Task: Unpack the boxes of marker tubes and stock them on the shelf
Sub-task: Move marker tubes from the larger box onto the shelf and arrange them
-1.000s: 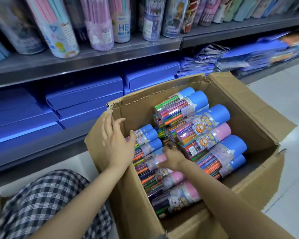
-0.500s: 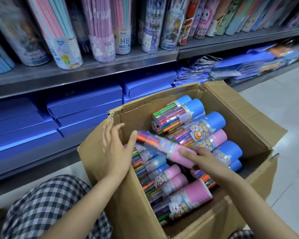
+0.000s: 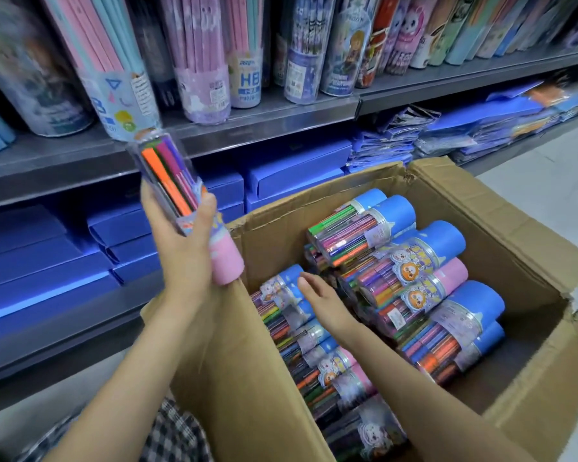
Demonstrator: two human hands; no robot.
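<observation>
Over the left edge of the cardboard box [image 3: 501, 248], the left hand [image 3: 184, 248] holds one marker tube [image 3: 177, 195] up in the air, fingers and thumb wrapped round its lower half. Its long axis runs steeply up and down with a lean: the pink cap sits at the bottom right, just above the box rim, and the clear end points up and to the left, toward the upper shelf [image 3: 264, 120]. You can see orange, purple and green markers through the plastic.

Down inside the box, the right hand [image 3: 321, 300] hovers with fingers straight and loosely together, palm down, close over the tubes and gripping nothing. Can't tell if it actually touches them.

All other marker tubes in the box [image 3: 411, 278] lie on their sides in stacked rows, caps (blue and pink) pointing to the upper right.

Upright pencil tubes [image 3: 247, 71] stand on the upper shelf, and flat blue boxes [image 3: 297, 168] are stacked below.
</observation>
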